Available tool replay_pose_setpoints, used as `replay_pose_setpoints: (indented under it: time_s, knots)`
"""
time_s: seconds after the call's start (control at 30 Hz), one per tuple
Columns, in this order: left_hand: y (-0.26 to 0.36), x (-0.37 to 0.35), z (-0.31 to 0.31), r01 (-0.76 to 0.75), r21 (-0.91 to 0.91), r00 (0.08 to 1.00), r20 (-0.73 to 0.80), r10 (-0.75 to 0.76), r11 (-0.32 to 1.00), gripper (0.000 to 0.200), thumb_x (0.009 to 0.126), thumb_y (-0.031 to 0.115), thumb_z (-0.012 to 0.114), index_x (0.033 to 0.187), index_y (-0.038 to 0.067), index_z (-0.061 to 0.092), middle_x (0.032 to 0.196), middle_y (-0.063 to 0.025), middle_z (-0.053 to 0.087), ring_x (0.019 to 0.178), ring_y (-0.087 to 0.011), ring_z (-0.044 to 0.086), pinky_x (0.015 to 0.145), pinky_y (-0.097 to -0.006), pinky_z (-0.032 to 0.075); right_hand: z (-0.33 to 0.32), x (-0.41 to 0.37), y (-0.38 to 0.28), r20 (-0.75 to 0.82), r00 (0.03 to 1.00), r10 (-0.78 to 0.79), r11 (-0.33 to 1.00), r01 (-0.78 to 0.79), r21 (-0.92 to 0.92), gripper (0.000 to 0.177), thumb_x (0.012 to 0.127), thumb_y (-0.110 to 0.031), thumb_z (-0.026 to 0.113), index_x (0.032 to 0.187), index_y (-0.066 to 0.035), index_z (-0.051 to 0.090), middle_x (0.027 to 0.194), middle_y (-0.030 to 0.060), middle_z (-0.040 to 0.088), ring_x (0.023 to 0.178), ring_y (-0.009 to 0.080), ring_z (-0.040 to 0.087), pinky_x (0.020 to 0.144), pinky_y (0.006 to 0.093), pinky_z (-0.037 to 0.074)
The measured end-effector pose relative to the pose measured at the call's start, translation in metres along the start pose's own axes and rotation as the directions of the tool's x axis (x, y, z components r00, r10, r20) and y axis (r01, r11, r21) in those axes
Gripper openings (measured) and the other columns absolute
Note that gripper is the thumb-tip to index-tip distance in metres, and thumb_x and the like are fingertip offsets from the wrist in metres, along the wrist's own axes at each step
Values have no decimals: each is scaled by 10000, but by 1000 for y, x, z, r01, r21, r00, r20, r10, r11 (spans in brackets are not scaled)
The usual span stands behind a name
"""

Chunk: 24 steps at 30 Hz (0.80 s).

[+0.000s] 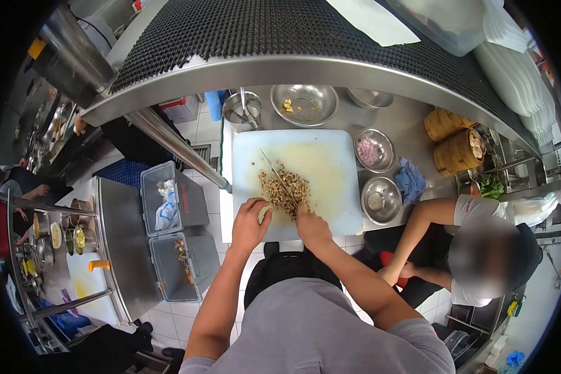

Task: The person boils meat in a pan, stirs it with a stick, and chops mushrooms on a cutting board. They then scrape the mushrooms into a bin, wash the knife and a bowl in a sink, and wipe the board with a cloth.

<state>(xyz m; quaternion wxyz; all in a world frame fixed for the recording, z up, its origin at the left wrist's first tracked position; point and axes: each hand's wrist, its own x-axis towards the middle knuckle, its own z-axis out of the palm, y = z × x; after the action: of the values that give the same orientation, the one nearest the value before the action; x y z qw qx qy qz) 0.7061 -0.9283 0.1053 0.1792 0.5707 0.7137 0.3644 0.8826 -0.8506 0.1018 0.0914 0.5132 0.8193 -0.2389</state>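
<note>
A heap of finely chopped brown food [299, 187], perhaps mushroom, lies on the large white cutting board [336, 146]. My right hand [313, 228] is closed around the handle of a knife [273, 166]. Its thin blade points away and to the left, across the heap. My fingers hide most of the handle. My left hand [250, 221] rests at the heap's near left side, thumb apart from the fingers, holding nothing that I can see. Small bits are scattered around the heap.
Behind the board are a metal pot [242, 107] and a colander [304, 106] with yellow scraps. Metal bowls [374, 151] and a blue cloth [410, 181] line the right. A shelf edge [280, 70] hangs above. A co-worker [474, 249] is close on the right; grey bins [187, 265] are left.
</note>
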Motion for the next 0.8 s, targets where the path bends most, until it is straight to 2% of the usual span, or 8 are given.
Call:
replay_pose_setpoints:
  time_s: [0.13, 0.27, 0.33, 0.43, 0.53, 0.63, 0.7, 0.8]
  knots:
    - [14, 2, -9, 65, 25, 993, 100, -67, 998, 244, 882, 156, 663, 1096, 38, 666, 1051, -161, 680, 971, -372, 636, 857, -432, 520, -40, -9, -5, 0, 997, -78, 997, 78, -17, 254, 961, -171, 450, 1147, -1, 479, 899, 271, 693, 824, 440, 703, 727, 513, 575]
    - [0, -6, 2, 95, -45, 995, 4, -95, 994, 257, 880, 155, 662, 1107, 35, 653, 1062, -173, 671, 971, -383, 629, 845, -454, 516, -1, -1, -7, 32, 997, 64, 997, -65, 37, 259, 965, -176, 444, 1145, 4, 489, 933, 277, 691, 896, 424, 701, 790, 521, 558]
    - [2, -6, 0, 128, -85, 992, 2, -128, 988, 257, 877, 151, 663, 1106, 35, 649, 1060, -171, 668, 964, -386, 626, 838, -468, 513, -7, 7, -5, -23, 1000, -13, 999, 12, -30, 259, 967, -187, 442, 1142, -3, 497, 936, 279, 689, 910, 430, 696, 802, 526, 553]
    - [-8, -11, -4, 93, 1, 993, -71, -92, 996, 274, 865, 126, 670, 1113, 15, 639, 1042, -193, 657, 963, -398, 618, 835, -479, 512, -40, 3, -8, 4, 1000, -19, 997, 19, -74, 241, 967, -195, 444, 1118, -17, 504, 925, 275, 688, 903, 441, 694, 805, 526, 552]
    - [-16, -15, -8, 244, 84, 965, -123, -232, 966, 281, 847, 98, 678, 1101, -13, 633, 1039, -224, 641, 971, -414, 611, 839, -474, 515, -70, -1, 1, -3, 999, -38, 991, 37, -130, 201, 959, -184, 457, 1088, -37, 505, 911, 276, 687, 887, 448, 694, 798, 528, 554]
    - [-23, -19, 2, 262, 135, 958, -155, -241, 956, 272, 834, 84, 682, 1075, -32, 635, 1046, -247, 625, 967, -427, 605, 832, -481, 515, -51, 18, 17, 2, 999, -51, 986, 51, -159, 162, 950, -154, 467, 1077, -57, 494, 905, 293, 685, 874, 460, 692, 783, 536, 554]
    - [-22, -23, 11, 263, 152, 963, -100, -250, 953, 270, 826, 75, 684, 1071, -28, 637, 1056, -246, 621, 970, -425, 605, 827, -487, 515, -40, 31, 23, 37, 998, -54, 993, 58, -106, 172, 948, -148, 471, 1097, -63, 487, 904, 298, 684, 875, 466, 690, 778, 542, 554]
    - [-26, -18, 20, 241, 170, 969, -92, -228, 956, 272, 813, 51, 682, 1070, -25, 637, 1052, -245, 620, 970, -423, 606, 822, -495, 512, -48, 27, 23, 40, 996, -77, 981, 83, -173, 188, 946, -130, 468, 1116, -51, 468, 910, 294, 686, 872, 468, 690, 770, 544, 558]
